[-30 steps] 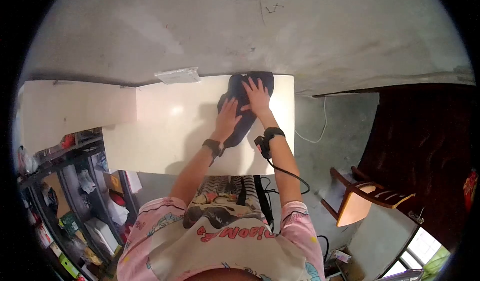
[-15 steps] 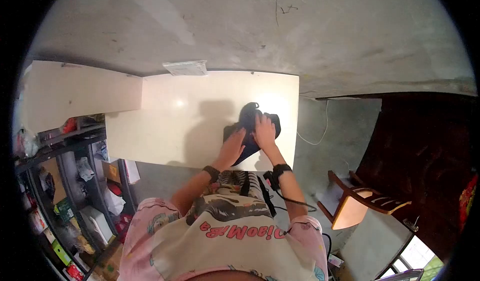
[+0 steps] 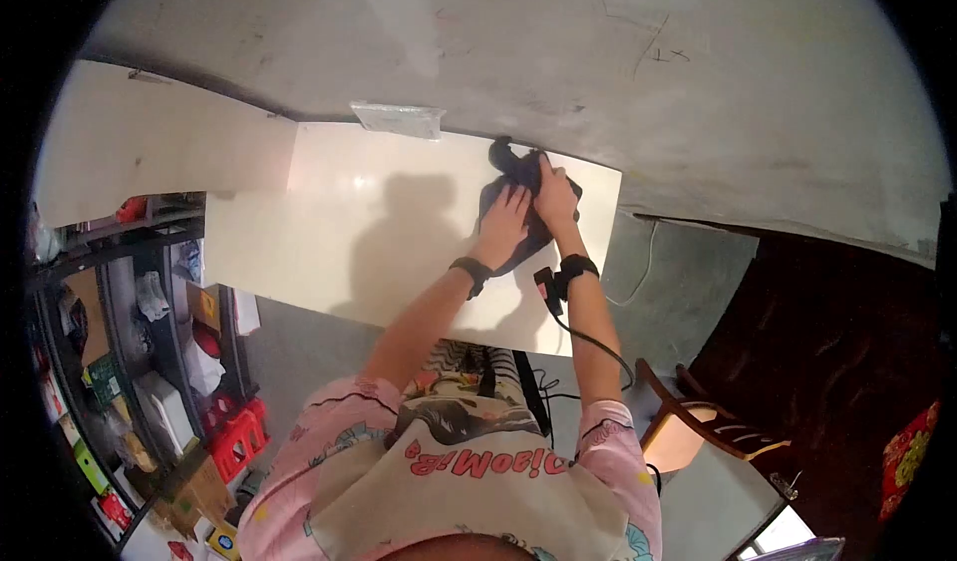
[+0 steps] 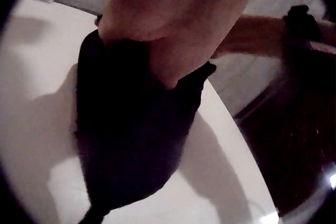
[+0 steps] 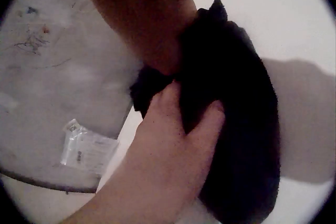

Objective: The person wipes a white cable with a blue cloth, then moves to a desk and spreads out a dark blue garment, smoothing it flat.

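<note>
A soft, dark navy, nearly black cloth item [image 3: 525, 250] lies bunched on the white table [image 3: 289, 232]; its exact kind does not show. From its far end a black, curled, strap-like piece [image 3: 503, 154] reaches toward the wall. My left hand [image 3: 505, 226] rests on the cloth's left part with fingers straight. Beside it, my right hand [image 3: 555, 200] grips the cloth near its far right side, its fingertips partly hidden. In the left wrist view the cloth [image 4: 136, 140] narrows to a thin black end at the bottom. Both hands also meet the dark cloth [image 5: 239, 103] in the right wrist view.
A clear plastic packet [image 3: 399, 120] lies at the back edge of the table, against the grey wall [image 3: 498, 42]. Crowded shelves [image 3: 150, 362] stand at left. A wooden chair [image 3: 688, 426] is at right. A black cable [image 3: 598, 347] runs from the right wrist.
Both hands drew the cloth toward the body, then carried it back toward the wall. It went from spread out to bunched. The right hand's fingers went from spread flat to gripping.
</note>
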Demonstrator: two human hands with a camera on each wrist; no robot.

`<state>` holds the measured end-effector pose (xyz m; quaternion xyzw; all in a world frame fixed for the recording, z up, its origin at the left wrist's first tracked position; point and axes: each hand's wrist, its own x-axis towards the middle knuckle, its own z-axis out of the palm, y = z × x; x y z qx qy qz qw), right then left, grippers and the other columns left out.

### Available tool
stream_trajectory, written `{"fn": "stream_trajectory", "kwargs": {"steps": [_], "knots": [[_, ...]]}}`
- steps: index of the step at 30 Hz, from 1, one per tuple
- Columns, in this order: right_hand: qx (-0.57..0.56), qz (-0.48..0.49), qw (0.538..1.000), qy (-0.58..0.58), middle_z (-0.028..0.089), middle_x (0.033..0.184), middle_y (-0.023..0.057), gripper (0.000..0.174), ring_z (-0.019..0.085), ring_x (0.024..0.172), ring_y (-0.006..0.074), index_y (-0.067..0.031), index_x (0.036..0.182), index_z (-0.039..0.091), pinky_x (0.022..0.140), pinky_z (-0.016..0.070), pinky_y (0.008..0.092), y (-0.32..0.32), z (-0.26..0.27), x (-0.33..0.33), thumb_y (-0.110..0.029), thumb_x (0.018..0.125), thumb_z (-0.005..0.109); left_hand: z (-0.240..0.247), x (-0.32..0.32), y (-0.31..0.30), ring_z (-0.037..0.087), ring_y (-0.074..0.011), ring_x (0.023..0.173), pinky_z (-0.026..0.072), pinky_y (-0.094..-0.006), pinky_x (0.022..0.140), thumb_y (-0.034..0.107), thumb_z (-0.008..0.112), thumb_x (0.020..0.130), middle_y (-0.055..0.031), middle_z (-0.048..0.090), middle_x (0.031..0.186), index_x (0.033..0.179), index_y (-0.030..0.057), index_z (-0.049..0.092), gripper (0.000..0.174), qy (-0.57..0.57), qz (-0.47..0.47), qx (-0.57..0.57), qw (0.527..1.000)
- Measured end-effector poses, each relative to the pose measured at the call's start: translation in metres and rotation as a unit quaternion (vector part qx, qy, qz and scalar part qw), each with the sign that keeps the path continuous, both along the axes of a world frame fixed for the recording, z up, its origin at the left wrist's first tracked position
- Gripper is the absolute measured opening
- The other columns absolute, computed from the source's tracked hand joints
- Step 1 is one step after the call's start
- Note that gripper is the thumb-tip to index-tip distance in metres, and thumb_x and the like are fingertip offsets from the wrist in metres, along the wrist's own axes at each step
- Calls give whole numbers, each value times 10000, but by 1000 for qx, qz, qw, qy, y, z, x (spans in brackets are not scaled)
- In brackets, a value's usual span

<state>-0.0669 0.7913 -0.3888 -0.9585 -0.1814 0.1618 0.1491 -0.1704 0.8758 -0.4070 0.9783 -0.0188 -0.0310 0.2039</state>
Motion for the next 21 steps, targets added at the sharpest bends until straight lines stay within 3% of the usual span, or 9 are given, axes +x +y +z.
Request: {"fn": "stream_trajectory", "kwargs": {"steps": [8,10,19,21], "knots": [[-65,10,998,13,497,930,185,626,583,784,321,-127,1308,287,611,495,389,-15,-10,-31,-152,750,569,-5,-24,-11,303,-324,1204,264,-350,1011,231,585,738,-152,354,1289,1209,-29,396,570,-1,-82,81,993],[-93,-14,994,-53,486,928,162,637,584,708,283,-156,1317,310,539,507,331,-5,-15,-23,-160,744,587,1,-18,-13,296,-324,1210,282,-346,1004,237,603,723,-148,340,1302,1215,-29,393,597,11,-31,14,999],[-66,-39,992,-104,487,880,138,556,573,717,261,-135,1273,393,494,497,317,-4,-25,-25,-140,743,560,8,-5,-5,299,-327,1207,326,-337,979,251,606,730,-145,353,1292,1208,-23,410,585,39,-64,38,996],[-98,-18,991,-86,487,886,132,553,572,736,269,-85,1252,394,544,500,337,-5,-27,-31,-169,736,574,-1,-12,-9,302,-323,1206,346,-334,965,253,604,733,-142,357,1288,1208,-18,414,579,41,-66,55,995]]}}
